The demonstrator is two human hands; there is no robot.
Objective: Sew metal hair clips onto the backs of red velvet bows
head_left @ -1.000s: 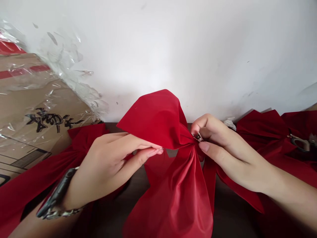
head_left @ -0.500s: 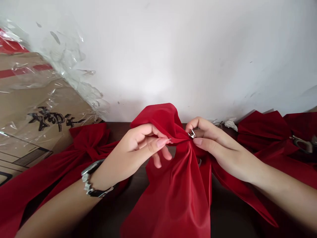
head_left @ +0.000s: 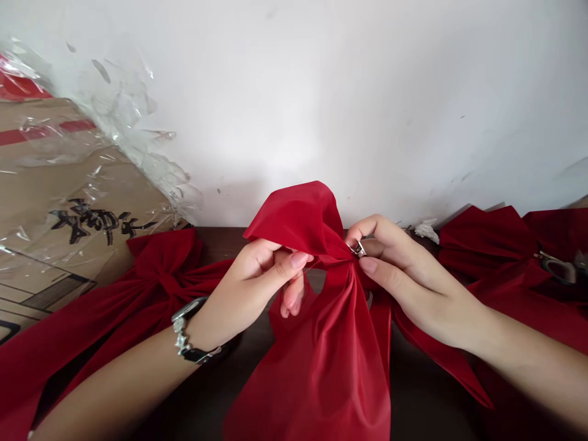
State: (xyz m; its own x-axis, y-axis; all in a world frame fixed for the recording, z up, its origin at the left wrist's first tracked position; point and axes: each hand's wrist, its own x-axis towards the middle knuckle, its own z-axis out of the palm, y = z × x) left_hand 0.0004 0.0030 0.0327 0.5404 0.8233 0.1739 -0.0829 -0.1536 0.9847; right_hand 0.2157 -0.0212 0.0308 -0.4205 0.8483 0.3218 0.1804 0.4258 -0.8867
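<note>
As the head view looks down on your work, you hold a gathered red cloth bow above the middle of the dark tabletop, near its far edge. Its upper loop stands up and to the left of the gather, while a broad tail hangs toward you. Your left hand is at the lower edge of that loop, thumb and index finger closed in a narrow pinch, the other fingers curled beneath; whatever is between those two tips is too small to tell. Your right hand grips a small metal clip between thumb and index finger, right against the gather. You wear a silvery bracelet and a dark band on your left wrist.

Toward the left end of the far edge lies another red bow, just in front of a cardboard box draped with clear plastic. Near the far right corner you have more red bows, with a dark-looped object on them, and beside them a crumpled white scrap. Behind everything rises a white wall.
</note>
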